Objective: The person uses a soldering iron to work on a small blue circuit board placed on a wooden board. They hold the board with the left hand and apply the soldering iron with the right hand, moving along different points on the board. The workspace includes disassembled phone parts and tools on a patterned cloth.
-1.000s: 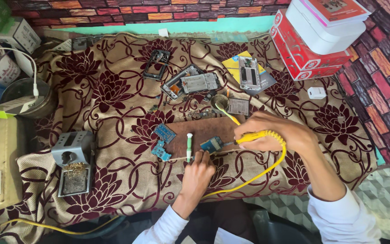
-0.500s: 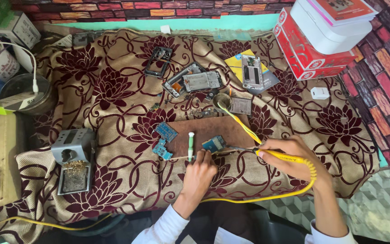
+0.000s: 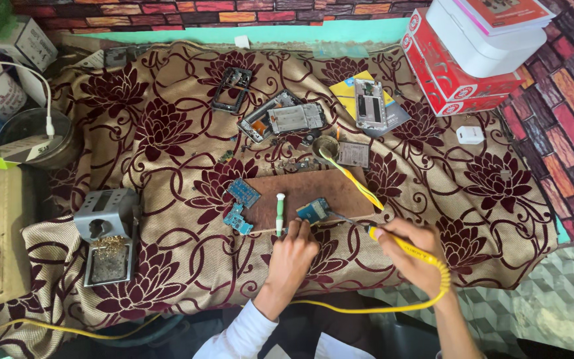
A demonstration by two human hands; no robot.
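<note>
Touching left fingers (image 3: 298,229): blue circuit board (image 3: 313,210).

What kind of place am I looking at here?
Most likely a small phone repair bench. The right hand holds a yellow soldering iron to a blue circuit board on a wooden board; opened phone frames lie on the floral cloth.

Just one view, head cam worn by person, looked almost straight down at floral cloth (image 3: 167,153). Sat fairly high, whole work spread fit in frame. Both hands came in from bottom edge; brick wall (image 3: 167,8) ran along top.
</note>
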